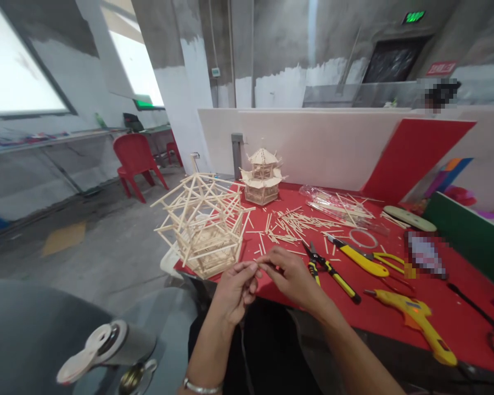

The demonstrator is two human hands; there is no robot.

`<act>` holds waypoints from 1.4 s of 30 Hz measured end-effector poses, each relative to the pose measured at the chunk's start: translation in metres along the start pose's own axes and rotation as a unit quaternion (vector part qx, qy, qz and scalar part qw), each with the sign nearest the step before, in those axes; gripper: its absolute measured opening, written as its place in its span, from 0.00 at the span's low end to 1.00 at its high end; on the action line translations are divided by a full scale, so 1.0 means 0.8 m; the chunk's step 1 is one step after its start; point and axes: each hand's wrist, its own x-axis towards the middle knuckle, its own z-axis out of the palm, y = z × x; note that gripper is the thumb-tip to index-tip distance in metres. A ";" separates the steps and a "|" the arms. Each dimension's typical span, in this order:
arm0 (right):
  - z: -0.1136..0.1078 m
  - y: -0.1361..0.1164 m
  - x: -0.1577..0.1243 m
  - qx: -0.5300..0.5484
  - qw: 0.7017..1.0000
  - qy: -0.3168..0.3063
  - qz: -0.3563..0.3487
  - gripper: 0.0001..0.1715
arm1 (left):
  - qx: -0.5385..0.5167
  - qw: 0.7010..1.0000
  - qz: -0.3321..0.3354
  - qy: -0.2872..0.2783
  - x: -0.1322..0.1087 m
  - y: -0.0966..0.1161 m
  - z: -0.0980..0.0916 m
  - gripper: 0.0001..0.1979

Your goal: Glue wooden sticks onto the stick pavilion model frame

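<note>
At the front edge of the red table [333, 302], my left hand [236, 288] and my right hand [292, 274] meet fingertip to fingertip. Both are closed in a pinch, and whatever lies between the fingers is too small to make out. Just beyond my left hand stands a large open pavilion frame [203, 230] built of thin wooden sticks. A smaller finished-looking pavilion model [263, 178] sits farther back. Loose wooden sticks [298, 222] are scattered ahead of my right hand. Black-and-yellow pruning shears [331, 271] lie to its right.
A yellow glue gun [415, 315], a yellow utility knife [362, 259], a roll of clear tape [363, 238] and a plastic bag of sticks [337, 204] occupy the right side. An open-lidded cup [129, 343] stands at lower left. White panels [304, 148] border the back.
</note>
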 end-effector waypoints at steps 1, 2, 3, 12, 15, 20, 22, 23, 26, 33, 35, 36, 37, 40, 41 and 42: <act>0.002 -0.002 0.000 0.003 1.000 0.008 -0.003 0.09 | -0.003 1.000 0.001 0.004 -0.002 0.002 0.000 0.16; 0.005 -0.004 -0.001 0.005 1.000 0.016 -0.006 0.10 | -0.003 1.000 0.005 0.009 -0.003 0.004 0.000 0.16; 0.008 -0.005 -0.001 0.006 1.000 0.022 -0.010 0.10 | -0.003 1.000 0.011 0.015 -0.004 0.005 0.000 0.15; 0.026 -0.020 0.001 -0.025 0.997 0.064 -0.028 0.15 | -0.007 0.995 0.057 0.086 -0.013 0.020 0.004 0.16; 0.029 -0.024 0.001 -0.054 0.995 0.071 -0.039 0.19 | 0.002 0.993 0.057 0.101 -0.012 0.025 0.005 0.17; 0.033 -0.025 0.000 -0.135 0.986 0.072 -0.070 0.24 | -0.003 0.992 0.050 0.116 -0.009 0.032 0.005 0.18; 0.035 -0.023 0.000 -0.149 0.983 0.074 -0.077 0.25 | -0.004 0.992 0.052 0.118 -0.009 0.033 0.004 0.18; 0.036 -0.023 0.000 -0.153 0.982 0.074 -0.080 0.25 | -0.006 0.991 0.055 0.118 -0.009 0.033 0.004 0.18; 0.039 -0.021 -0.001 -0.168 0.979 0.073 -0.087 0.26 | -0.009 0.991 0.064 0.120 -0.007 0.031 0.003 0.18; 0.027 -0.008 -0.020 -0.202 0.977 0.065 -0.006 0.21 | -0.003 0.990 0.051 0.134 0.013 0.006 0.005 0.17; 0.015 0.004 -0.031 -0.234 0.968 0.072 0.053 0.16 | 0.005 0.988 0.043 0.146 0.023 -0.005 0.006 0.17; 0.007 0.011 -0.036 -0.255 0.960 0.072 0.090 0.15 | 0.010 0.987 0.040 0.153 0.028 -0.010 0.006 0.16; -0.001 0.018 -0.041 -0.278 0.949 0.068 0.128 0.15 | 0.018 0.986 0.038 0.159 0.033 -0.016 0.006 0.16; -0.028 0.039 -0.056 -0.356 0.903 0.042 0.237 0.17 | 0.037 0.985 0.029 0.166 0.050 -0.032 0.007 0.16; -0.037 0.045 -0.060 -0.382 0.885 0.034 0.264 0.17 | 0.040 0.985 0.025 0.166 0.055 -0.036 0.007 0.16; -0.044 0.050 -0.064 -0.407 0.867 0.025 0.287 0.19 | 0.042 0.985 0.021 0.166 0.059 -0.040 0.006 0.16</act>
